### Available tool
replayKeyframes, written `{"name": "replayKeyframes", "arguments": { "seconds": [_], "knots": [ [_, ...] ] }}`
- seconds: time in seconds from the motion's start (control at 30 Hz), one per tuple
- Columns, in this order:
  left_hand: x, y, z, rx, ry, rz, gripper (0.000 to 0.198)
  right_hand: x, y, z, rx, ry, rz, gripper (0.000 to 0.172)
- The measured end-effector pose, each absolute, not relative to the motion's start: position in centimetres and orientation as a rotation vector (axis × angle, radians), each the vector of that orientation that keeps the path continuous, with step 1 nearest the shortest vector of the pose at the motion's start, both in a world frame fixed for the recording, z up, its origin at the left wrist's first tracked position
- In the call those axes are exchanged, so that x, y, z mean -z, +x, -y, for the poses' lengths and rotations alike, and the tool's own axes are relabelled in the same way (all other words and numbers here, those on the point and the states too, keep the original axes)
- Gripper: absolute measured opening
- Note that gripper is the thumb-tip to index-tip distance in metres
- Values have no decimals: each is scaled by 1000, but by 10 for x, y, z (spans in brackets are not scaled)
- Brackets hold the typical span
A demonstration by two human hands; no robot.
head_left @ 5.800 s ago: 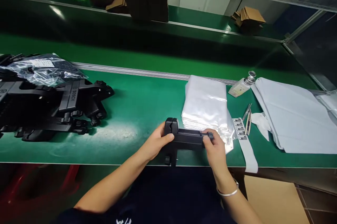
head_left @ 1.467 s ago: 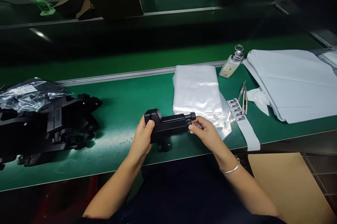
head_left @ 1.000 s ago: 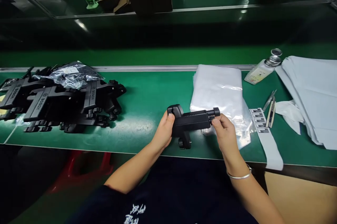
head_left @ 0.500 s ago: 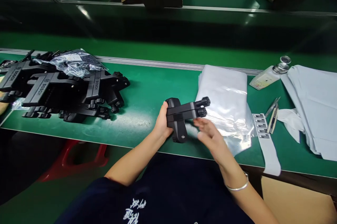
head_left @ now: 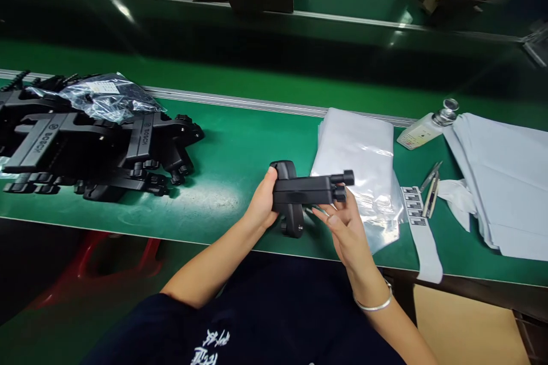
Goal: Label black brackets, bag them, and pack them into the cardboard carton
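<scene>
A black bracket (head_left: 306, 189) is held above the near part of a green table (head_left: 240, 142), with knobs (head_left: 343, 177) at its right end. The left hand (head_left: 262, 202) grips its left end; the right hand (head_left: 347, 231), loosely curled, sits just under the knobs, contact unclear. The left grip seems to carry the weight, so if it loosened, the bracket could twist or drop, perhaps scuffing the plastic bags (head_left: 357, 151) just beyond. More brackets (head_left: 141, 139) lie piled left.

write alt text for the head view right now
A person's left grip holds a black part above a green bench, the right grip near its knobs. Similar black parts lie left, plastic bags and white sheets right.
</scene>
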State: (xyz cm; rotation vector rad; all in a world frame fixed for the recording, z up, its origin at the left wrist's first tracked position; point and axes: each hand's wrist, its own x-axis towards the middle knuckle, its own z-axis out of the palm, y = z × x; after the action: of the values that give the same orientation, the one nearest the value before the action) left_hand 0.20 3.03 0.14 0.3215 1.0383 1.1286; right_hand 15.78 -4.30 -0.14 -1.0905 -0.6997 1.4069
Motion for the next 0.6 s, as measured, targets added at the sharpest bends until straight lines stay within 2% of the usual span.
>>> {"name": "replayKeyframes", "arguments": {
  "seconds": [0.13, 0.2, 0.33, 0.6],
  "knots": [
    [-15, 4, -20, -1016, 706, -828, 54, 10, 169, 34, -1410, -1137, 489, 41],
    [-23, 5, -18, -918, 820, -653, 61, 17, 170, 31, -1451, -1092, 440, 37],
    [-31, 9, -17, -828, 981, -524, 70, 24, 167, 30, -1422, -1071, 519, 39],
    [-31, 11, -15, -812, 1221, -699, 77, 13, 163, 38, -1379, -1168, 731, 48]
  ]
}}
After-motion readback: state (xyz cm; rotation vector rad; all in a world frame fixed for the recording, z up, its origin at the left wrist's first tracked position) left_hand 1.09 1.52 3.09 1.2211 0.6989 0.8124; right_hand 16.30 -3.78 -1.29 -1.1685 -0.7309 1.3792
